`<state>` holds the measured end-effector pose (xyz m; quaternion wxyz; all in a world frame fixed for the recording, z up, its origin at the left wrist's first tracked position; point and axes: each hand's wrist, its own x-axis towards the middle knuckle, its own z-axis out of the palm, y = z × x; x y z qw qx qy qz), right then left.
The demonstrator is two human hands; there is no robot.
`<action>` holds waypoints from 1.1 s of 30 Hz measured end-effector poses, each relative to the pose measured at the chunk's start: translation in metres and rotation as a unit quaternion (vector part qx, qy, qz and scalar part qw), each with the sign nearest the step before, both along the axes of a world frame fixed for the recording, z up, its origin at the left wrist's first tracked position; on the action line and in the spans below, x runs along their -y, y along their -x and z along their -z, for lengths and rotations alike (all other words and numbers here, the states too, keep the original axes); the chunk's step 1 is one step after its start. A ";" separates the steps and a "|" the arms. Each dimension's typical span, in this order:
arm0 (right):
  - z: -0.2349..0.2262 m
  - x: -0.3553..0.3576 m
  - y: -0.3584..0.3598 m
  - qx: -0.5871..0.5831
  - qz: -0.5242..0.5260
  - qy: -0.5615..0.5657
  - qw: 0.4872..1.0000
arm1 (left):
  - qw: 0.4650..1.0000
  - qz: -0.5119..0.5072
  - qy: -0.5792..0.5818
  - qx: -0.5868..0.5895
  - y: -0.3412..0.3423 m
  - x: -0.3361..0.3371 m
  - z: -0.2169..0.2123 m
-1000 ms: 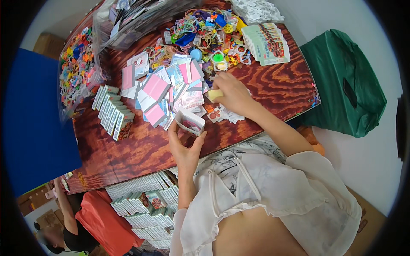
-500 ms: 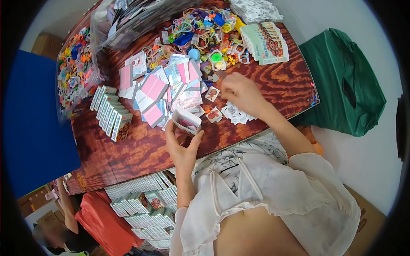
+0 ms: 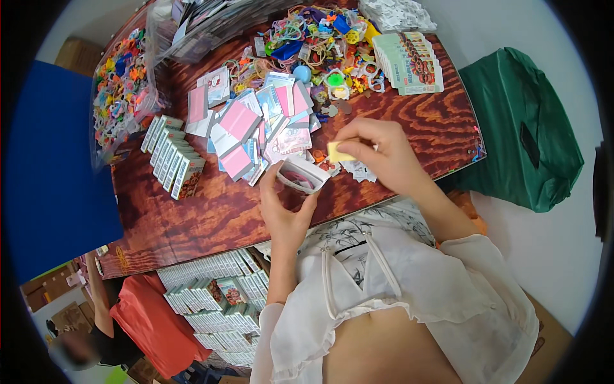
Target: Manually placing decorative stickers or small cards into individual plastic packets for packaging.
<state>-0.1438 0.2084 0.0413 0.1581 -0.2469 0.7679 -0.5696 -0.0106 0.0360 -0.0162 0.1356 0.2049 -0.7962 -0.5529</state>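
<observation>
My left hand (image 3: 286,214) grips a small open-topped carton (image 3: 312,168), with pinkish contents visible inside. Just right of it, my right hand (image 3: 384,150) pinches a small pale-yellow, card-like piece (image 3: 338,153) between thumb and fingers. Small picture cards (image 3: 330,168) lie beyond the carton's rim, partly hidden. Beneath my right hand is a heap of white slips (image 3: 359,170). A loose pile of pink, blue and white packets (image 3: 240,121) spreads out beyond my left hand.
Colourful trinkets (image 3: 320,38) cover the far table (image 3: 192,221). Flat green cartons (image 3: 409,64) fan out at far right; filled-looking boxes (image 3: 176,160) stand in a row at left. A trinket bag (image 3: 121,96), green bag (image 3: 518,128) and boxes below (image 3: 217,307) surround. Another person (image 3: 96,339) is at lower left.
My right hand has come up from the table with the pale-yellow piece in its fingers and turned toward the carton. My left hand has tilted the carton slightly rightward. The whole view has shifted slightly.
</observation>
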 end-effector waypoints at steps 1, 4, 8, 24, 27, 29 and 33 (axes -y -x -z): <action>-0.004 0.008 -0.006 -0.059 -0.006 0.041 0.997 | 1.000 0.008 0.022 -0.001 0.002 0.000 0.002; -0.008 0.031 -0.023 -0.168 -0.020 0.026 0.985 | 0.999 -0.010 0.024 -0.025 0.003 -0.002 0.006; -0.001 0.059 -0.033 -0.299 -0.035 -0.042 0.953 | 0.997 -0.016 0.081 0.002 0.002 -0.003 0.008; 0.023 0.037 -0.021 0.067 -0.006 0.147 0.987 | 0.990 0.002 -0.127 -0.059 0.000 -0.010 -0.017; 0.021 0.028 -0.020 0.123 -0.020 0.162 0.979 | 0.982 0.017 -0.160 -0.095 0.002 -0.012 -0.019; 0.022 0.024 -0.020 0.144 -0.026 0.188 0.971 | 0.975 0.029 -0.175 -0.131 0.002 -0.011 -0.019; 0.028 0.017 -0.013 0.026 -0.078 0.156 0.984 | 0.973 0.054 -0.195 -0.115 -0.003 -0.007 -0.015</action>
